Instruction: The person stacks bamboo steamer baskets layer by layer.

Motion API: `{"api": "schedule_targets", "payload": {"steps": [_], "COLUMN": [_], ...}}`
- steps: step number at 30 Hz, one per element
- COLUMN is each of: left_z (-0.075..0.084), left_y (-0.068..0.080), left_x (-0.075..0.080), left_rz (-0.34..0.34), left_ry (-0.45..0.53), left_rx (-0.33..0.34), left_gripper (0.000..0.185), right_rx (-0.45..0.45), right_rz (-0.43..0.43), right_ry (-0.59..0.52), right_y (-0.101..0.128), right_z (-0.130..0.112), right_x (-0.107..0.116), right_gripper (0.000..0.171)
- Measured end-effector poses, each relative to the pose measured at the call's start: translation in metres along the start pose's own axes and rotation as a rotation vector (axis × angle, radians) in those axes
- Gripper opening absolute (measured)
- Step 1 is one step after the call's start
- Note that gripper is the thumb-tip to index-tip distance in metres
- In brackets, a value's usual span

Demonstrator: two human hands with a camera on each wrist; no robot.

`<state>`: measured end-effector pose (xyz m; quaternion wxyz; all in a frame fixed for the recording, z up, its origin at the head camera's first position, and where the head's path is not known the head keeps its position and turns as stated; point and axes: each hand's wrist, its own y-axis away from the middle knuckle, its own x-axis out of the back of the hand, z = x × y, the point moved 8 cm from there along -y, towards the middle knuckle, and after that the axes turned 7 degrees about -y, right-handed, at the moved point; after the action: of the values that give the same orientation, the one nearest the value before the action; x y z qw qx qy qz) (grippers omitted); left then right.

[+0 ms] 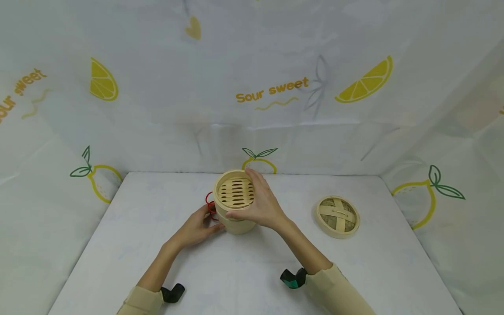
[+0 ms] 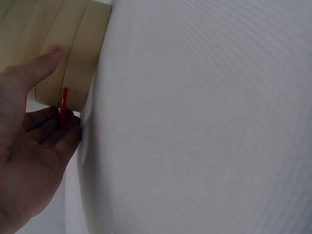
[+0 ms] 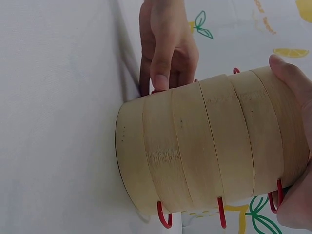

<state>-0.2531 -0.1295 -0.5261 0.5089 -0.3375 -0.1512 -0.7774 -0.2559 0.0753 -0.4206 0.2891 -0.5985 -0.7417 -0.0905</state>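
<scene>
A stack of round bamboo steamer baskets [image 1: 237,226] stands on the white table, its slatted top basket [image 1: 236,192] facing up. My right hand [image 1: 264,204] grips this top basket from the right, thumb at the near side and fingers at the far rim. Low on the left side, my left hand [image 1: 195,228] holds the bottom of the stack. Its thumb lies against the bamboo wall [image 2: 80,58] in the left wrist view, and its fingers curl beside a red loop handle [image 2: 63,109]. More red handles [image 3: 222,212] stick out along the stack in the right wrist view.
To the right lies the woven bamboo lid [image 1: 337,216] with a cross strap. A white cloth backdrop [image 1: 165,105] with lemon prints rises behind the table [image 1: 236,280]. Black bands [image 1: 173,293] sit at both wrists, below beige sleeves.
</scene>
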Motion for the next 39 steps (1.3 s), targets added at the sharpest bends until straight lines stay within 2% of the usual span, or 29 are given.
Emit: {"api": "schedule_targets", "payload": {"steps": [9,21,26,34,39], "left_z": [-0.002,-0.002,-0.003,-0.002,-0.003], "left_y": [0.000,0.000,0.001,0.001,0.001], "left_x": [0.000,-0.001,-0.002,-0.002,-0.002], "left_rz": [-0.004,0.012,0.004,0.008,0.005], "left_ry": [0.002,0.009,0.006,0.024,0.024], "left_rx": [0.027,0.003,0.016,0.011,0.020], "left_gripper": [0.065,0.064,0.064,0.064,0.065], "right_rx": [-0.004,0.026,0.039,0.042,0.053], "right_rz": [0.001,0.008,0.011,0.037,0.064], "right_ry": [-0.002,0.006,-0.019,-0.080,-0.082], "right_y": [0.000,0.003,0.006,0.017,0.027], "right_z": [0.001,0.000,0.001,0.005,0.007], "right_x": [0.000,0.001,0.002,0.013,0.024], "right_gripper": [0.138,0.138,0.135,0.127,0.122]}}
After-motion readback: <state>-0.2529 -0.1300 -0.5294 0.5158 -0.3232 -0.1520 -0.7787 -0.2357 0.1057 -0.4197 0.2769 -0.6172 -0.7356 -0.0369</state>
